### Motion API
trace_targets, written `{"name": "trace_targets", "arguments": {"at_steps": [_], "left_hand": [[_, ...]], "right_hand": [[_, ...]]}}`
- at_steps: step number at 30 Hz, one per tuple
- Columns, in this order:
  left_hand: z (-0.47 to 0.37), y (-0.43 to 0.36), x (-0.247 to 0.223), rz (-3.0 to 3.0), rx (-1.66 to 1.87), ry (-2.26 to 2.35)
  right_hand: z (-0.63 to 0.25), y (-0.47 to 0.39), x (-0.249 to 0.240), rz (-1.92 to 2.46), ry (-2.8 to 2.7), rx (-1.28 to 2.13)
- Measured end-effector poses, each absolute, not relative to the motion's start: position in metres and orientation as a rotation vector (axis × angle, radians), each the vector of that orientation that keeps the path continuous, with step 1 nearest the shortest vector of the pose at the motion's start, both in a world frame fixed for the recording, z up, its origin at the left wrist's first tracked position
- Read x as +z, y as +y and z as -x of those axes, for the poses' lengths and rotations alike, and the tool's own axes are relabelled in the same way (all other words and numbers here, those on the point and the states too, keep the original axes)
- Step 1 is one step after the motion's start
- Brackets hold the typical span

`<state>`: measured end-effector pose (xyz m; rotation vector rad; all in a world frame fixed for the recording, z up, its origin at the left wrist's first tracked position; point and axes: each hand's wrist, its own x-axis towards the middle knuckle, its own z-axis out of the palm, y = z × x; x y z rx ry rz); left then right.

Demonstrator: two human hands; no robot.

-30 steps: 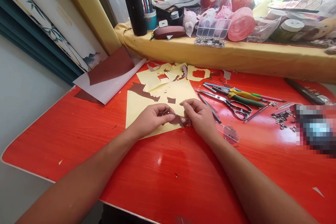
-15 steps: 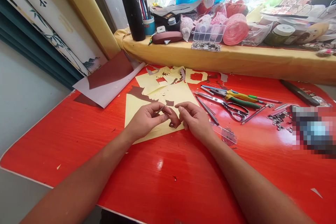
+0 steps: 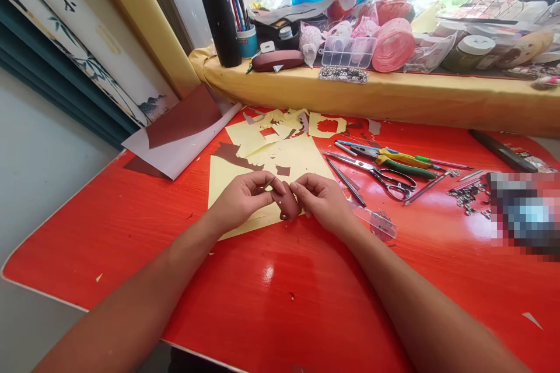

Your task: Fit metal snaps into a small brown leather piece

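Observation:
A small brown piece [image 3: 289, 204] with a metal snap at its lower end is held over the yellow sheet [image 3: 227, 189]. My left hand [image 3: 245, 198] is closed on its left upper edge, and a thin dark tool shows between those fingers. On the right, my right hand [image 3: 321, 198] pinches the top edge of the same piece with thumb and forefinger. Cut yellow paper and brown scraps [image 3: 231, 155] lie just beyond both hands.
Scissors [image 3: 378, 173], pliers [image 3: 394, 162] and pens lie to the right, with metal snaps [image 3: 468, 195] farther out. A brown sheet [image 3: 186, 116] is at the back left. A black bottle [image 3: 217, 14] and bagged supplies line the ledge.
My right thumb and forefinger have come together at the brown piece's top edge, where they were apart before. The piece has turned slightly and shows more of its surface.

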<state>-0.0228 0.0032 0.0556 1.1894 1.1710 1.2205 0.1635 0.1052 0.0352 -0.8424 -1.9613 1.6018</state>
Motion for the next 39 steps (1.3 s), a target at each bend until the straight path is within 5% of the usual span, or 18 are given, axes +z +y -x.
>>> {"name": "trace_targets", "arguments": {"at_steps": [27,39], "left_hand": [[0.03,0.006,0.041,-1.06,0.993,1.317],[0.031,0.008,0.051,-0.907,1.17,1.413]], "right_hand": [[-0.164,0.105,0.038,0.889,-1.916,1.553],[-0.164,0.105,0.039,0.871,-1.899,1.602]]}}
